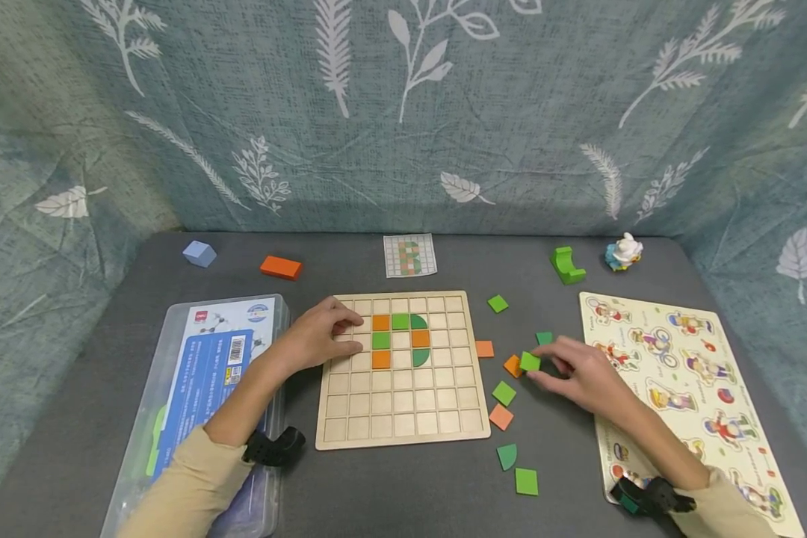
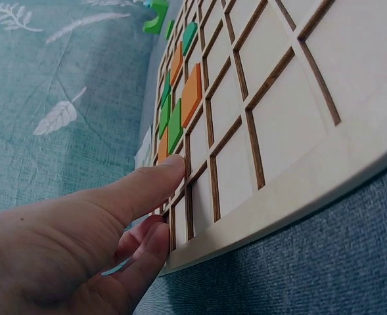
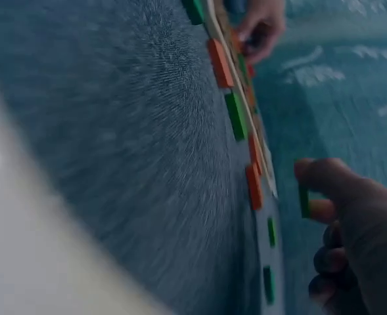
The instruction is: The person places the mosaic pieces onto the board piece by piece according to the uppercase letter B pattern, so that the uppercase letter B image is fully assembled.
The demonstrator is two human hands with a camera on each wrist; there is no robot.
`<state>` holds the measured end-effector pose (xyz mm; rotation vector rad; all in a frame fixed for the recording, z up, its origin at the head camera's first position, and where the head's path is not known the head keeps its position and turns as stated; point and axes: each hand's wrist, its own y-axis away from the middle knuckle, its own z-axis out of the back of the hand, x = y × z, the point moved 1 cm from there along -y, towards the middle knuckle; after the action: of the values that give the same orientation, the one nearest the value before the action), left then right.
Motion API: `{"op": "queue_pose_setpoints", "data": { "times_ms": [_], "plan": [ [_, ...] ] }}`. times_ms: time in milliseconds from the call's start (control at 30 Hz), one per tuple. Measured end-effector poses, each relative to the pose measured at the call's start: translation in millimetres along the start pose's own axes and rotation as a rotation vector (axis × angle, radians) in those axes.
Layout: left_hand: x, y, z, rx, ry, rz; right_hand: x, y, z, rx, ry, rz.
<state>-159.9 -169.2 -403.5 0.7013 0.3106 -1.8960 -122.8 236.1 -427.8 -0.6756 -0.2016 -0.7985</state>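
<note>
Here we have the left hand (image 2: pixel 94 230), thumb tip against the wooden grid board (image 2: pixel 298 184), fingers by its edge; just beyond, we spot orange tiles (image 2: pixel 192 95) and green tiles (image 2: pixel 175 126), leaf-patterned curtain (image 2: pixel 108 59) behind.

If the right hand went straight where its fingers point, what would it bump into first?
Probably the orange tile just past the green square that the right hand pinches, but the square looks lifted, so it might pass over.
</note>
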Motion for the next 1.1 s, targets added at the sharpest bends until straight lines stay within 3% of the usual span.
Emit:
{"op": "queue_pose_setpoints", "data": {
  "times_ms": [167,500,767,1100],
  "plan": [
    [0.2,0.7,-0.3,0.013,-0.002,0.007,22,-38,-22,0.101,-0.032,0.133],
    [-1.5,-1.6,0.7,0.018,-0.010,0.008,56,-103,-70,0.322,0.010,0.205],
    [-2.3,-3.6,1.2,0.015,-0.022,0.010,63,-118,-91,0.395,0.024,0.184],
    [0.9,-0.8,2.5,0.005,-0.033,-0.001,72,-122,-100,0.446,0.038,0.132]
  ]
}}
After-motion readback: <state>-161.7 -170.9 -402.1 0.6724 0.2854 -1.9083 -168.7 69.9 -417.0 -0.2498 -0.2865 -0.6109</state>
